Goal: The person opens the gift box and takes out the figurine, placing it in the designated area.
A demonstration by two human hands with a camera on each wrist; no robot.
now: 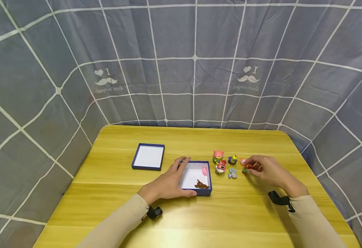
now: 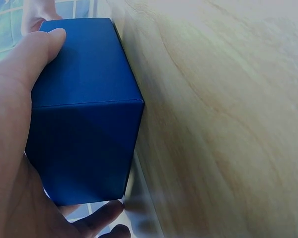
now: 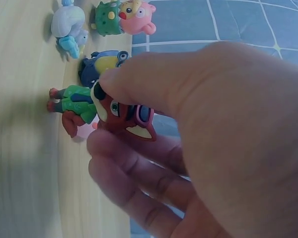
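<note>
My left hand (image 1: 170, 179) grips an open blue box (image 1: 203, 193) by its left part, thumb along the near wall and fingers at the far left corner. In the left wrist view the thumb lies against the dark blue side of the box (image 2: 84, 134). Inside the box are a small pink figurine (image 1: 204, 171) and a brown figurine (image 1: 201, 185). My right hand (image 1: 269, 171) pinches a fox figurine (image 3: 114, 109) in a green shirt by its head, between thumb and fingers. The fox is upright, its feet close over the table.
Left of the box lies a blue-rimmed lid (image 1: 148, 169), white inside up. Between box and right hand stand a pink-headed figurine (image 1: 218, 156), a red-and-white one (image 1: 220, 167), a blue-and-yellow one (image 1: 232, 159) and a grey-blue one (image 1: 232, 173). A pink one (image 1: 242, 161) is beside the fox.
</note>
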